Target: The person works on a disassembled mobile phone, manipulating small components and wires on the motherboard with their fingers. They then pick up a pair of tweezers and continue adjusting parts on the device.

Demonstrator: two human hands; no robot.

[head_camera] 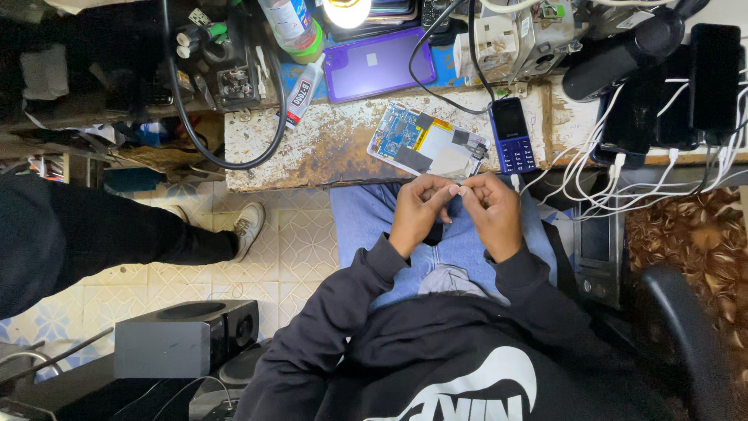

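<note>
A single head-worn camera looked almost straight down from above the seated person. The rusted tabletop [327, 144] ran across the upper frame, its far clutter cut by the top edge. The person's lap and dark sweatshirt [436, 359] filled the lower middle, close to the lens. Tiled floor [292, 249] showed at the lower left, farther off.

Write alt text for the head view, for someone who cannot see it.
Both hands, left hand and right hand, meet over the lap, fingertips pinching something too small to identify. Ahead on the worn workbench lie an opened device back and a blue keypad phone.
</note>
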